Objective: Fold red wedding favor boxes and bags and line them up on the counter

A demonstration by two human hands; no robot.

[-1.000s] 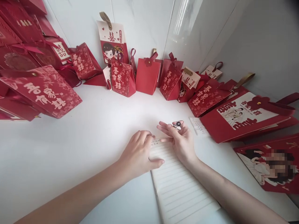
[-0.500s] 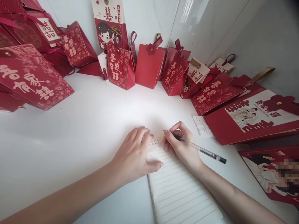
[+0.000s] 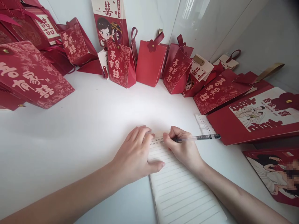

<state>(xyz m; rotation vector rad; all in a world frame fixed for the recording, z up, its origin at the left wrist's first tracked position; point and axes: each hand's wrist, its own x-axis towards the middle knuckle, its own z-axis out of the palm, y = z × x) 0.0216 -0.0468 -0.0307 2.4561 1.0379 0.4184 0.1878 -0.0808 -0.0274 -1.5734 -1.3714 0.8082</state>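
A lined notebook (image 3: 184,193) lies on the white table, with small handwritten marks along its top lines. My left hand (image 3: 137,155) rests flat over the notebook's upper left corner, thumb stretched out across the ruled page and the other fingers pointing away from me. In my right hand (image 3: 183,149) I grip a clear-barrelled pen (image 3: 205,137) with a dark end. Its tip meets the page beside the written marks, near the top, and its back end points right. My right fingers are closed around the pen's lower part.
Red gift boxes stand in an arc at the back, among them a plain red box (image 3: 150,63) and a floral one (image 3: 121,65). A large red box (image 3: 35,76) is at left. Right of my hand lie a small white paper (image 3: 203,124) and a red illustrated bag (image 3: 224,130).
My right hand has tilted the pen down, so its tip has come onto the page and its back end has swung up. My left hand has stayed nearly in place.
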